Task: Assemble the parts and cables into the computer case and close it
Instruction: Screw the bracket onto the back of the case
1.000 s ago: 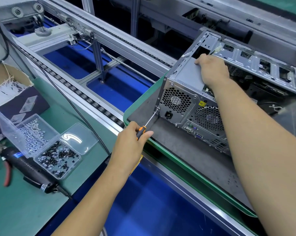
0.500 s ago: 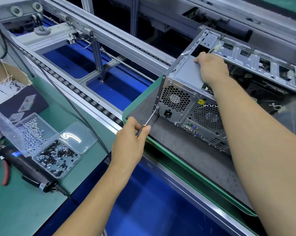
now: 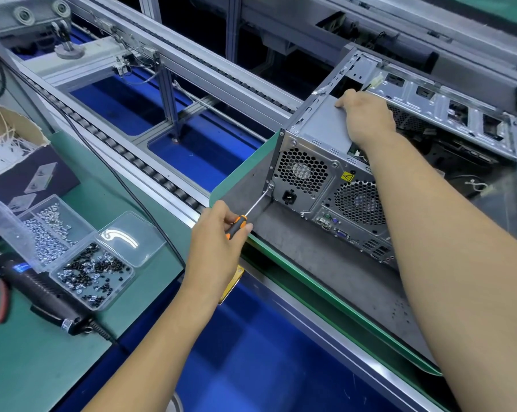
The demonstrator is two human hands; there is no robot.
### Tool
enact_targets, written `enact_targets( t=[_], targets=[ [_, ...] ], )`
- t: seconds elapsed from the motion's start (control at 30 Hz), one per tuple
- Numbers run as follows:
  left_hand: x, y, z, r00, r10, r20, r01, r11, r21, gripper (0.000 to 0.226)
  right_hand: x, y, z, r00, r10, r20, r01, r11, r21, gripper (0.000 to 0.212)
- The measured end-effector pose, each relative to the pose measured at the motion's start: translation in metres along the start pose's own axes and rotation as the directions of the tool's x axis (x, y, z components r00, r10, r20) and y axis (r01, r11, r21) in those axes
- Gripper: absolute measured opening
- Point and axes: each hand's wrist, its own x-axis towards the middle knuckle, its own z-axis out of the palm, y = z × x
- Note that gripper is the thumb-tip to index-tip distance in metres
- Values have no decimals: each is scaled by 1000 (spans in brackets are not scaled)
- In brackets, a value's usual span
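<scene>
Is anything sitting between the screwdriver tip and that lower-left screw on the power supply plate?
Nothing visible. The left hand grips the screwdriver, and its bare shaft runs straight to the screw at the corner of the power supply. The right hand rests on top, away from that line.

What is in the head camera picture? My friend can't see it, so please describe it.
A person's left hand grips an orange-handled screwdriver, its tip at a screw on the rear panel of an open computer case. The right hand rests on the grey power supply inside the case.
</scene>
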Motion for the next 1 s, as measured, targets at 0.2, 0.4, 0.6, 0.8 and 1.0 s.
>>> enact_targets(
  t=[0.2, 0.4, 0.6, 0.8, 1.0],
  targets=[
    [0, 0, -5, 999, -42, 20, 35, 965, 258, 30, 0, -1, 0, 1000, 1, 0, -1, 1000, -9, 37],
    [1, -4, -5, 986, -73, 152, 90, 990, -107, 28, -1, -1, -1, 1000, -4, 4, 4, 1000, -8, 38],
    [0, -7, -1, 998, -19, 68, 28, 991, -133, 29, -3, -1, -1, 1000, -5, 2, 5, 1000, 2, 38],
    [0, -6, -5, 998, -61, -7, 61, 975, 214, 35, -4, -1, -2, 1000, -1, 1, 1, 1000, 3, 39],
    [8, -6, -10, 990, -55, 133, 54, 999, 10, 45, -4, -3, -1, 1000, -1, 2, 1, 1000, -11, 36]
  ],
)
